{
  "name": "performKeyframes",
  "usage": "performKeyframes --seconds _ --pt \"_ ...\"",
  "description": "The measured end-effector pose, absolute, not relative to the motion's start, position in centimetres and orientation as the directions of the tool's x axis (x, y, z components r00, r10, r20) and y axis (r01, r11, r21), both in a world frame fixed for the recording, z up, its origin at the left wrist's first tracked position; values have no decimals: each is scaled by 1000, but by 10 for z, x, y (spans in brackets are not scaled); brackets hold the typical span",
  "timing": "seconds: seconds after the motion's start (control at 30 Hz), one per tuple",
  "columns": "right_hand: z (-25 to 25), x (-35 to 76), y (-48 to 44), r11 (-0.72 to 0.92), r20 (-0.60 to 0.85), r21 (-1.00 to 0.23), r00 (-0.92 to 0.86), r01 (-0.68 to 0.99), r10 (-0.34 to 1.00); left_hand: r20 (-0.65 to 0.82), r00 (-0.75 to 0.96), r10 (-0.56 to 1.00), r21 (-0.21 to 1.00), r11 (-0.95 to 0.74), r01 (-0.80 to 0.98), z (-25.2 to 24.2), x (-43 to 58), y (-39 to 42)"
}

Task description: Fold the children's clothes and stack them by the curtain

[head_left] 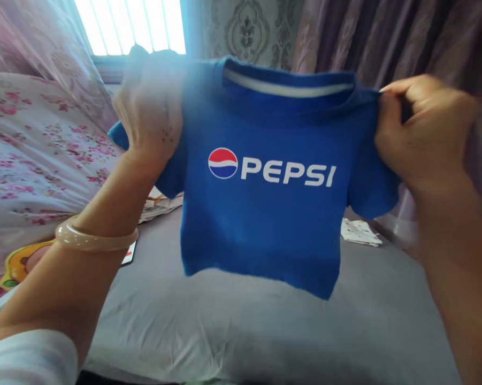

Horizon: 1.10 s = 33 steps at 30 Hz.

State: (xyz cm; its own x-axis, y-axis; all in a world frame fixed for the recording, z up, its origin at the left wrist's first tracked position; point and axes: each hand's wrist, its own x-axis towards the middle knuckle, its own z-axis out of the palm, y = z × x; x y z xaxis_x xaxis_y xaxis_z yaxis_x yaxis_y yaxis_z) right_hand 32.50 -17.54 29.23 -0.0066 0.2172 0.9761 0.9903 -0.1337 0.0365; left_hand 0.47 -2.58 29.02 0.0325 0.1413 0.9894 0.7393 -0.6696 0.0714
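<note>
A flowered quilt [32,160] lies at 9 o'clock on the grey bed [232,331], with a bright window [132,27] at 11. The left hand [152,115] has its fingers closed on one shoulder of the blue shirt [265,224], which hangs spread at the centre above the bed. The right hand [421,133] grips the other shoulder at 2 o'clock.

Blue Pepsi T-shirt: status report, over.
Left hand and right hand each pinch a shoulder. Small blue Pepsi T-shirt hangs spread, logo facing. Grey bed sheet below.

Both your arms are up, forearms angling inward. Your left hand [150,107] has its back toward you, fingers closed. Your right hand [421,128] is level with it, thumb and fingers pinched together.
</note>
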Motion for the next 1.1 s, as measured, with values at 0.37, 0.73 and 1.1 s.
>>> performKeyframes --seconds 0.37,0.73,1.1 --pt "131 375 -58 -211 547 -171 270 963 793 617 483 621 85 -663 744 105 47 97" --pt "9 391 -2 -313 313 -140 342 939 886 302 482 823 174 -544 821 -14 91 151" --pt "-29 414 23 -322 197 -35 322 946 926 206 520 829 127 -550 826 -31 110 182"
